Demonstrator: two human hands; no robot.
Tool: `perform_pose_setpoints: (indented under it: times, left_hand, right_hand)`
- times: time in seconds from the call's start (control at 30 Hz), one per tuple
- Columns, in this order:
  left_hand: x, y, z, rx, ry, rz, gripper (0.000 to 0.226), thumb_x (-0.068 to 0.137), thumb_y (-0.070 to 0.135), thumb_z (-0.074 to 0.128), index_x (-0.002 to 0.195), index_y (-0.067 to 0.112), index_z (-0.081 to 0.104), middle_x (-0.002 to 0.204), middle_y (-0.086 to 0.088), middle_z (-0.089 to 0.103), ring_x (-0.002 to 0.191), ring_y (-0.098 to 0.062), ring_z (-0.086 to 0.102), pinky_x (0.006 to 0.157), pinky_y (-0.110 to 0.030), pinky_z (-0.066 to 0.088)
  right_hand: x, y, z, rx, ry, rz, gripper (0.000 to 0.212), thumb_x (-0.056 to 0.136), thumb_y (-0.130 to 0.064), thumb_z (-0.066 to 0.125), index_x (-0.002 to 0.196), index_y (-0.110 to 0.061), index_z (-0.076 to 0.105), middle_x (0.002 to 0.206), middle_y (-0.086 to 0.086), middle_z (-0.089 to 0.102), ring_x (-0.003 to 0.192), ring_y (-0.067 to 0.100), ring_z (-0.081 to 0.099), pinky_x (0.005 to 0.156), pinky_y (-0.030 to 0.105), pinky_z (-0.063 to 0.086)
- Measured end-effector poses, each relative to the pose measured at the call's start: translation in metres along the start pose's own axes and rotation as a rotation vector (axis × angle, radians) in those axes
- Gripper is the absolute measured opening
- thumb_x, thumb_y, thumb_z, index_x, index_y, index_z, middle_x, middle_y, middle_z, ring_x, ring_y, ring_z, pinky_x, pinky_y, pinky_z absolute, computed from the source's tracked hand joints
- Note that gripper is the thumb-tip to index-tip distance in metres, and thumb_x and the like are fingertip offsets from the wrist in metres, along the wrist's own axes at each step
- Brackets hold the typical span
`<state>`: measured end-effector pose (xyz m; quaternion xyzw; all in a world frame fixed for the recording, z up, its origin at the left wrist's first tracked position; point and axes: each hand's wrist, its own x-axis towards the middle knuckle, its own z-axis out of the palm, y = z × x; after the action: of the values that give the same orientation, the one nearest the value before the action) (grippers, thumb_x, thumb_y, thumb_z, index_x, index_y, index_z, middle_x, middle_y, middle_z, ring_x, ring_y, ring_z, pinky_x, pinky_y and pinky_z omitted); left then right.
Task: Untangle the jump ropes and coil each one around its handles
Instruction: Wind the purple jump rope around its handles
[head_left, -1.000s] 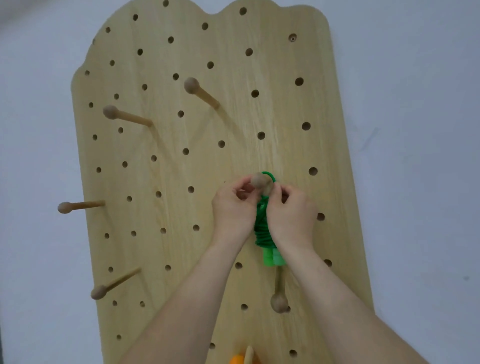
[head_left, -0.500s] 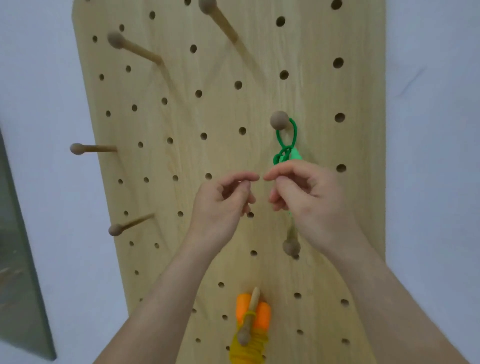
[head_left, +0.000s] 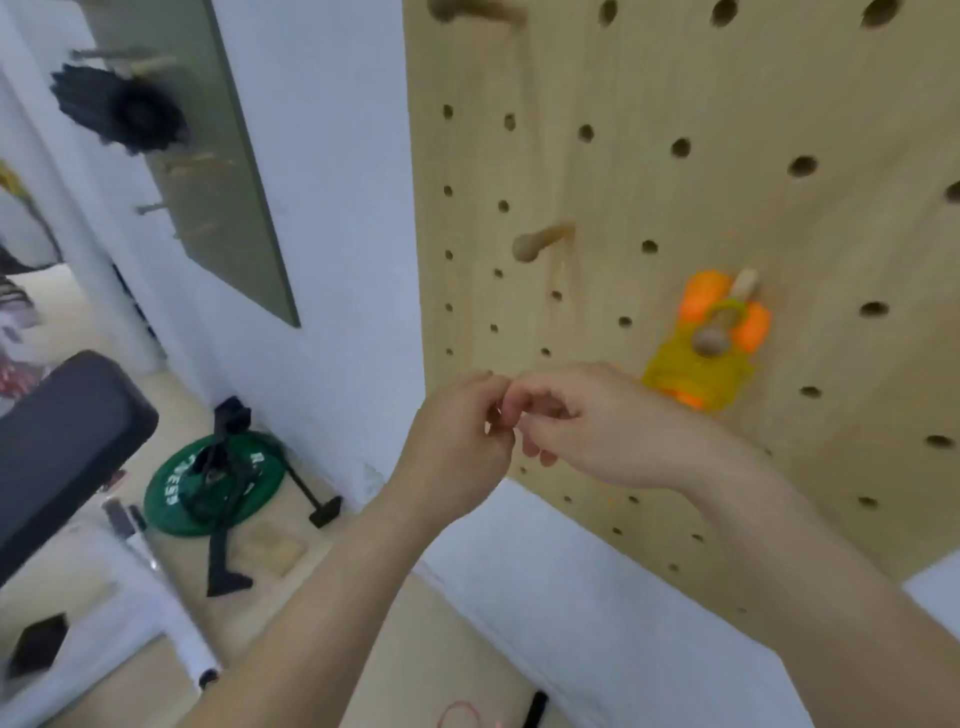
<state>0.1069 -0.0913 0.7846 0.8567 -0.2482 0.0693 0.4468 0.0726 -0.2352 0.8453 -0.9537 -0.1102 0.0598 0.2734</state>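
Since half a second ago your view has swung down and to the left. Your left hand (head_left: 457, 441) and right hand (head_left: 597, 436) are still raised together, now low against the pegboard (head_left: 675, 182); the green jump rope on its peg has gone out of the top of the view. Both hands have their fingers curled in, and their fingertips meet where the two hands touch; nothing shows between them, though blur could hide anything thin. Just beyond your right hand the yellow jump rope (head_left: 691, 374) hangs coiled around its orange handles (head_left: 698, 299) from a round-knobbed peg (head_left: 709, 340), closer to your hands than before; a bare peg (head_left: 535, 244) juts out up and left of it. Farther off on the left, newly in view, is a dark padded bench (head_left: 62, 431); past it a green weight plate (head_left: 171, 483) lies on the floor by the wall, with a black stand (head_left: 223, 467) across it.
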Motion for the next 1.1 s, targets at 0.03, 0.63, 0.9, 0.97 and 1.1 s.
perform_pose_setpoints:
  times: [0.03, 0.63, 0.9, 0.97, 1.1]
  left_hand:
    - [-0.013, -0.028, 0.013, 0.018, -0.029, -0.083, 0.024, 0.081, 0.001, 0.052, 0.08, 0.02, 0.066, 0.077, 0.006, 0.065, 0.078, -0.009, 0.058, 0.073, -0.033, 0.047]
    - [-0.449, -0.455, 0.359, -0.014, -0.522, -1.214, 0.031, 0.091, 0.011, 0.046, 0.111, 0.018, 0.068, 0.118, -0.001, 0.065, 0.099, -0.019, 0.061, 0.08, -0.024, 0.046]
    - [-0.551, -0.581, 0.48, 0.49, -0.951, -0.881, 0.066, 0.087, 0.019, 0.056, 0.145, 0.013, 0.023, 0.142, -0.007, 0.035, 0.134, -0.029, 0.031, 0.103, -0.049, 0.034]
    - [-0.566, -0.602, 0.498, 0.539, -0.997, -0.904, 0.069, 0.088, 0.022, 0.056, 0.146, 0.016, 0.018, 0.13, -0.006, 0.048, 0.129, -0.028, 0.04, 0.109, -0.054, 0.021]
    - [-0.565, -0.615, 0.507, 0.14, -0.911, -1.021, 0.027, 0.098, 0.025, 0.046, 0.105, 0.003, 0.059, 0.088, -0.011, 0.063, 0.092, -0.031, 0.063, 0.077, -0.032, 0.043]
  right_hand:
    - [0.008, 0.012, 0.023, -0.011, -0.073, 0.032, 0.02, 0.094, -0.017, 0.048, 0.093, -0.025, 0.066, 0.085, -0.006, 0.068, 0.082, 0.016, 0.066, 0.074, 0.042, 0.056]
    - [-0.048, 0.315, 0.667, 0.238, -0.834, 0.448, 0.015, 0.092, -0.022, 0.047, 0.1, -0.027, 0.059, 0.081, -0.007, 0.059, 0.066, 0.01, 0.057, 0.063, 0.026, 0.05]
    - [-0.118, 0.441, 0.862, 0.397, -0.613, 0.752, 0.072, 0.075, -0.03, 0.073, 0.136, -0.039, 0.035, 0.106, -0.008, 0.063, 0.096, 0.019, 0.064, 0.077, 0.037, 0.055]
    - [-0.128, 0.457, 0.894, 0.393, -0.632, 0.768, 0.09, 0.073, -0.023, 0.071, 0.147, -0.035, 0.021, 0.12, -0.001, 0.056, 0.104, 0.025, 0.061, 0.083, 0.041, 0.054]
    - [-0.126, 0.449, 0.906, 0.328, -0.591, 0.782, 0.054, 0.076, -0.021, 0.065, 0.127, -0.025, 0.047, 0.115, 0.008, 0.056, 0.104, 0.031, 0.059, 0.077, 0.038, 0.052]
